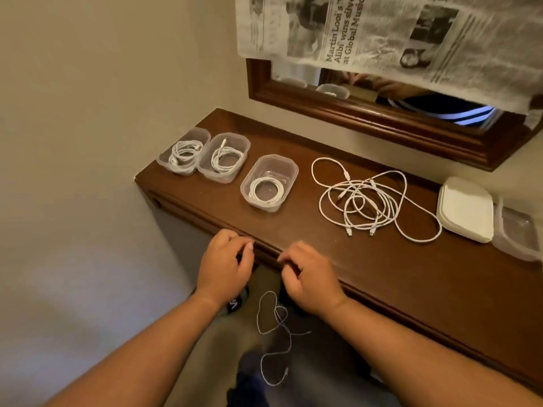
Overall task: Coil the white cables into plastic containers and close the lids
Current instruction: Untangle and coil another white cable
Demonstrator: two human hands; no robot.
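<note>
My left hand (pixel 226 264) and my right hand (pixel 308 279) hover at the front edge of the wooden shelf (pixel 382 268), backs up and fingers curled under. What lies inside the fingers is hidden. Below and between my wrists a thin white cable (pixel 274 324) loops loosely; I cannot tell if it hangs from a hand or lies on the floor. A tangle of white cables (pixel 367 201) lies on the shelf. Three open clear containers (pixel 183 151) (pixel 224 157) (pixel 269 182) each hold a coiled white cable.
A stack of white lids (pixel 465 210) and an empty clear container (pixel 517 230) sit at the shelf's right end. A wood-framed mirror (pixel 367 116) half covered with newspaper (pixel 396 30) hangs behind. A wall closes the left side. A black shoe (pixel 236 304) shows below.
</note>
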